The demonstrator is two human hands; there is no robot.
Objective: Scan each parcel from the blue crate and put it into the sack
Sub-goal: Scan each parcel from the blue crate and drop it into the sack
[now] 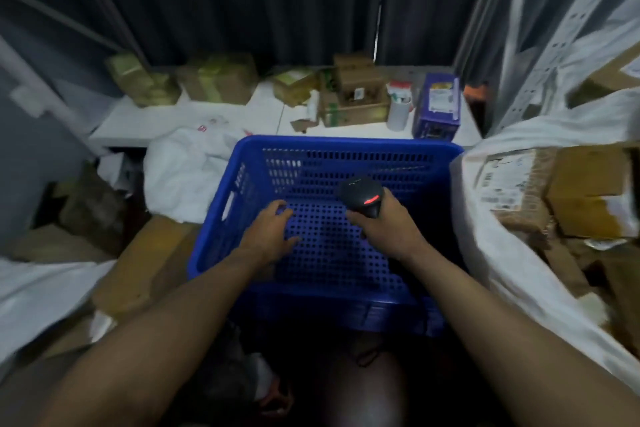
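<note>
The blue crate [242,163] stands in front of me, and only its perforated floor shows inside. My left hand [273,229] hovers over the crate floor with relaxed, spread fingers and holds nothing. My right hand [384,222] grips a black barcode scanner [363,196] with a red light, held above the crate's middle. At the right is the white sack [491,253], open at the top. Several cardboard parcels [585,191] lie in it, one with a shipping label.
A white table [263,114] behind the crate carries several cardboard boxes, a white cup and a purple box [438,104]. White bags [183,166] and cardboard lie to the left. A grey metal rack [540,45] rises at the right.
</note>
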